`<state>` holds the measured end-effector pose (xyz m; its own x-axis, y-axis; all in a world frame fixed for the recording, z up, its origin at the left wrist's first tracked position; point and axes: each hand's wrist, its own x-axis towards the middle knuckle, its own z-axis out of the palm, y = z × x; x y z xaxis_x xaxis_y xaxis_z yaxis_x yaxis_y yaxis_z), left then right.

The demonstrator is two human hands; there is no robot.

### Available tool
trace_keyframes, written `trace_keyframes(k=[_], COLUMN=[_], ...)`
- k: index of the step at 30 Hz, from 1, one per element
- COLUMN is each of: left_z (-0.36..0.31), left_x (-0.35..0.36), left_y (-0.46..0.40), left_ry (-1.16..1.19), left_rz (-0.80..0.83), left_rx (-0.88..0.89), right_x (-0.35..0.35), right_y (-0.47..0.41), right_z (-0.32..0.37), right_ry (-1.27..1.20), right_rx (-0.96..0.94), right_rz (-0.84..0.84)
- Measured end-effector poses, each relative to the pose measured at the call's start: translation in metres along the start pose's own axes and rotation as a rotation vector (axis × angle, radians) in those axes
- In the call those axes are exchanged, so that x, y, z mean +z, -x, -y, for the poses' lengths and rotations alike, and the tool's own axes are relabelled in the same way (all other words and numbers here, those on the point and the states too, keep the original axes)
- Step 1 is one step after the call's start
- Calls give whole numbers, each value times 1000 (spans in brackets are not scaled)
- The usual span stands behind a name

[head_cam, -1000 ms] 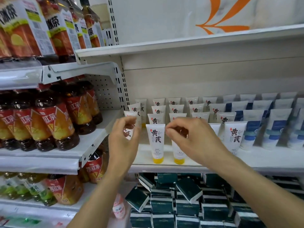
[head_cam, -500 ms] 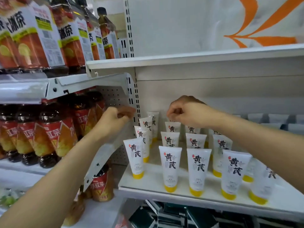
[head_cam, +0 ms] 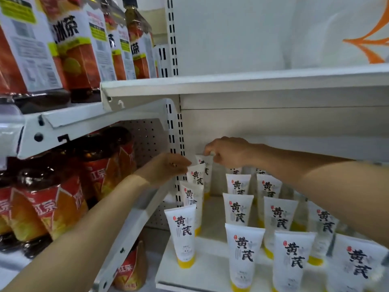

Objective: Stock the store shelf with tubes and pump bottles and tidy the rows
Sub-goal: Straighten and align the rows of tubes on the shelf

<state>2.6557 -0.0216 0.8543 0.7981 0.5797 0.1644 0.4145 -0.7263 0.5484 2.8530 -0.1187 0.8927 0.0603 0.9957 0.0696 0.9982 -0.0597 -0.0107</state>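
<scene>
Head view, close, facing shelf [head_cam: 210, 268]

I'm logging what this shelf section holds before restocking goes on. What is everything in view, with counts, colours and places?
Tubes: at least fourteen visible, more hidden behind the arms; white with yellow caps and black lettering; standing cap-down in rows on the white shelf.
Tea bottles, upper: about five; dark tea, white, yellow and orange labels; top left shelf.
Tea bottles, middle: several; red and orange labels; left shelf, one level down.
Tea bottle, lower: one; red label; bottom left.
Orange graphic: one; on the white panel, upper right.
Left hand: at the top of the second-from-back tube in the leftmost row.
Right hand: fingers pinch the top of the rearmost tube.
</scene>
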Motion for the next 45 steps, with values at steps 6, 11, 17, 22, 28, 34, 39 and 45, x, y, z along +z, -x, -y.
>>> trace_keyframes(k=[6,11,17,22,28,34,39,45], left_z=[1,2,-1,-7,-13,-18,-20,-19], left_x=[-1,6,14,18,20,21,20,20], left_y=[-6,-8,-8,-7,-3,-2,0,3], left_ry=[55,118,83,61,83,80,84,81], left_rz=[208,196,146,75,79,85,92,102], left_rx=[38,29,25,29,25,-7,-13,-14], right_x=[17,27,28,23,19,22,24,23], right_y=[-32,-39,-32,-19,-7,-3,0,2], right_z=[2,-1,-3,-7,-11,-12,-14,-15], right_ry=[26,34,-18,-35,-57,-72,-112,-127], right_rx=[-22,-58,-73,-55,-55,-49,-23,-18], right_rz=[91,68,-8,1,21,14,-1,15])
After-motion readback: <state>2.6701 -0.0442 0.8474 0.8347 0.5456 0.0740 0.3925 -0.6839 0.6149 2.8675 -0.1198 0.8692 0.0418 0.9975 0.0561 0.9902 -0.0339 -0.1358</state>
